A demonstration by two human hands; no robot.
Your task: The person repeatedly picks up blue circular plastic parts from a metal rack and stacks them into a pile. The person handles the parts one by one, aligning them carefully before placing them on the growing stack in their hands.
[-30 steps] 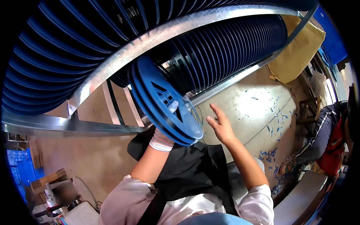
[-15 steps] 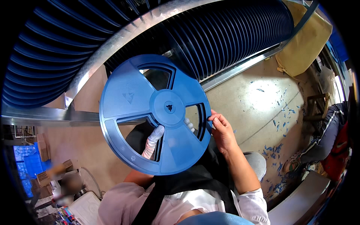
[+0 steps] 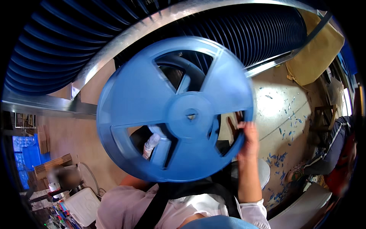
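Note:
A large blue plastic reel (image 3: 145, 99) with a round hub and wide cutouts is held up in front of me, slightly blurred. Through its cutouts another blue flange shows behind the front face. My left hand (image 3: 151, 145), its thumb covered in a whitish wrap, grips the reel at the lower left cutout; its other fingers are hidden. My right hand (image 3: 248, 141) is closed on the right-hand rim, its fingers partly smeared by motion.
Beyond the reel, rows of dark blue discs (image 3: 244, 34) are racked along a metal rail (image 3: 114, 40). Blue scraps (image 3: 276, 160) litter the floor at right, near a seated person's leg (image 3: 324, 149). Tan sheeting (image 3: 316, 49) hangs far right; a white lidded box (image 3: 82, 206) is at lower left.
The reel has come up and closer, looks larger, and has turned so that its cutouts sit differently. My right hand has moved right and now grips the rim more fully.

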